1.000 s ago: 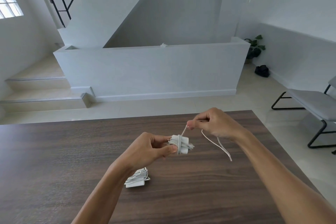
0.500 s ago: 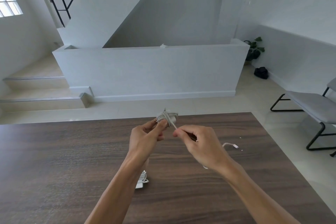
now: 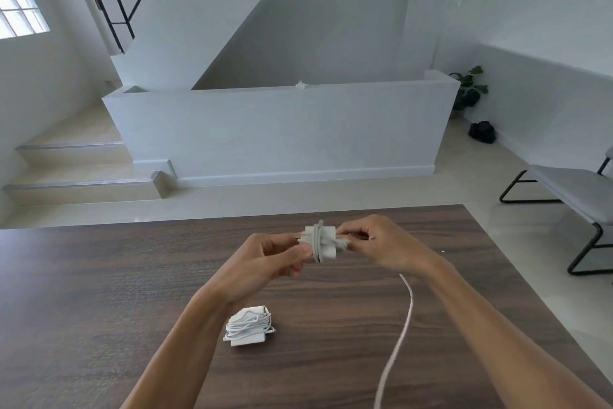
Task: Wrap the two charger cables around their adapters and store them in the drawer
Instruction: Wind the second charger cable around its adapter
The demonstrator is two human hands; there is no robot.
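1. The white adapter (image 3: 320, 242) is held up in the air above the far half of the wooden table (image 3: 99, 292), with several turns of cable already wound across its middle.
2. The left hand (image 3: 265, 262) grips the adapter from its left side, thumb and curled fingers closed on the block.
3. The right hand (image 3: 381, 244) is at the adapter's right side, fingers curled and pinching the cable right where it meets the wrapped bundle.
4. The loose cable (image 3: 403, 332), the part not yet wound, shows below the right forearm and trails in a long curve over the table towards the near edge; how it joins up to the right hand is hidden by the wrist.
5. A second adapter (image 3: 248, 327) lies flat on the table near the left forearm, its cable already coiled round it, well apart from the one in the hands.
6. Beyond the table there is a low white wall (image 3: 282, 133) with steps (image 3: 76, 173) to its left.
7. A bench (image 3: 570, 189) on a black metal frame stands to the right, and a potted plant (image 3: 469, 88) sits in the far corner.
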